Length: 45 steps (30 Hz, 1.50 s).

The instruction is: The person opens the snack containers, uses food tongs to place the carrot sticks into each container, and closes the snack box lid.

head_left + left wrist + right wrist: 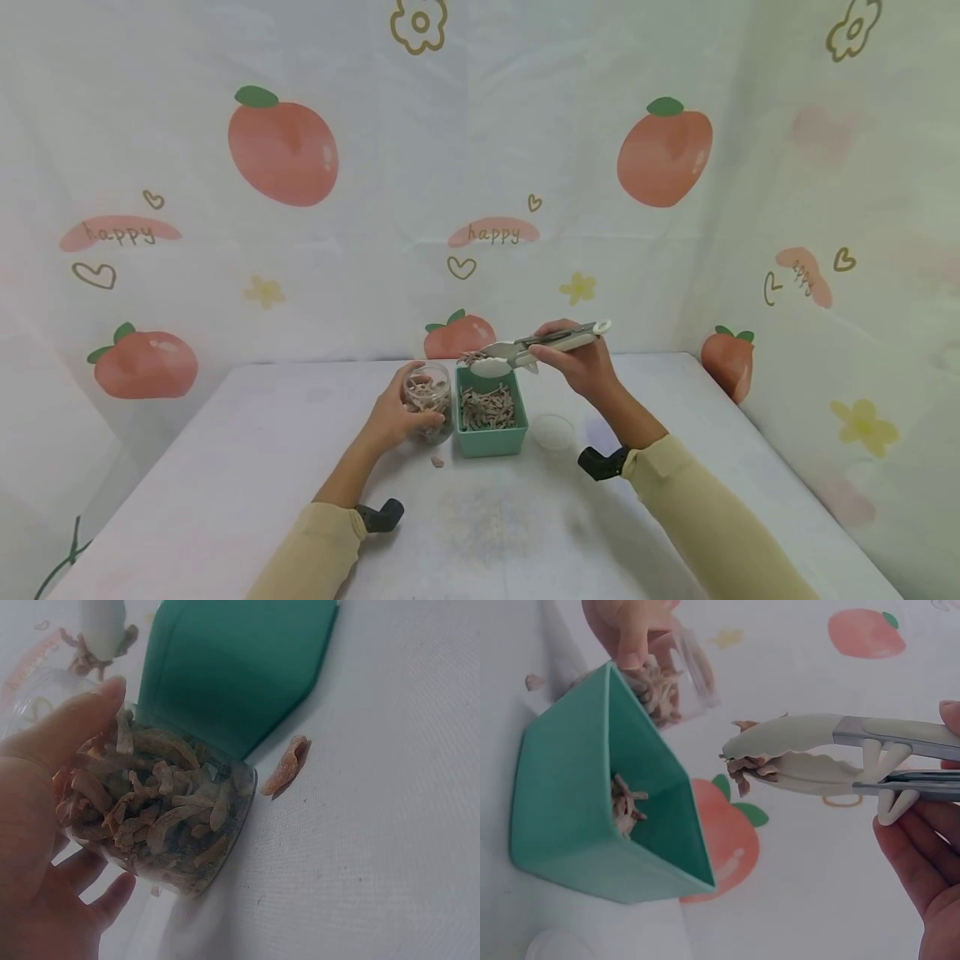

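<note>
My left hand [395, 414] grips a clear jar [176, 817] filled with brownish dried strips, thumb on one side and fingers round the other. In my right hand [579, 364] is a pair of tongs [802, 754] with pale scalloped heads. Several dried strips [751, 766] are pinched between the heads, held above the far end of the green box [491, 443]. That box stands right beside the jar and has more dried strips [487, 408] inside. One loose piece [286, 766] lies on the table near the jar and the box.
A round clear lid [552, 432] lies on the white table [480, 533] to the right of the box. Behind the table hangs a printed wall cloth [360, 275] with fruit pictures. A dark cord [73, 546] shows at the lower left.
</note>
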Available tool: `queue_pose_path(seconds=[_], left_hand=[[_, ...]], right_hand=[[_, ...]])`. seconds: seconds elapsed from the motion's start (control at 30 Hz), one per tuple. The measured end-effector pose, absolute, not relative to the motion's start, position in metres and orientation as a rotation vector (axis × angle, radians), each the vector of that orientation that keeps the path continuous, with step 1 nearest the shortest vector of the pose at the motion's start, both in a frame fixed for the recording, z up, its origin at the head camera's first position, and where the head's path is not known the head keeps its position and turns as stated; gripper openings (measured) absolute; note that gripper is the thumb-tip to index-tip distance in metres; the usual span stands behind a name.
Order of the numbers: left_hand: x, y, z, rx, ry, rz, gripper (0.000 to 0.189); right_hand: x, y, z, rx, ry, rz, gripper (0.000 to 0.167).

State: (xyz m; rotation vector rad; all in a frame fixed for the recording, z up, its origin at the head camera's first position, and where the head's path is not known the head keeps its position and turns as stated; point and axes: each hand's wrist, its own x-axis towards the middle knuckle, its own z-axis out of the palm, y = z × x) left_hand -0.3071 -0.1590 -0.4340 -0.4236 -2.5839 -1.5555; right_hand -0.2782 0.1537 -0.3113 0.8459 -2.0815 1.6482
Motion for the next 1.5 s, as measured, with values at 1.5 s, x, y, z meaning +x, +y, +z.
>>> queue_pose_path(seconds=[1.5], left_hand=[[-0.307, -0.159, -0.434, -0.383, -2.604, -1.571, 0.099]], right_hand=[[-0.293, 0.1, -0.32, 0.92, -2.103, 1.74, 0.021]])
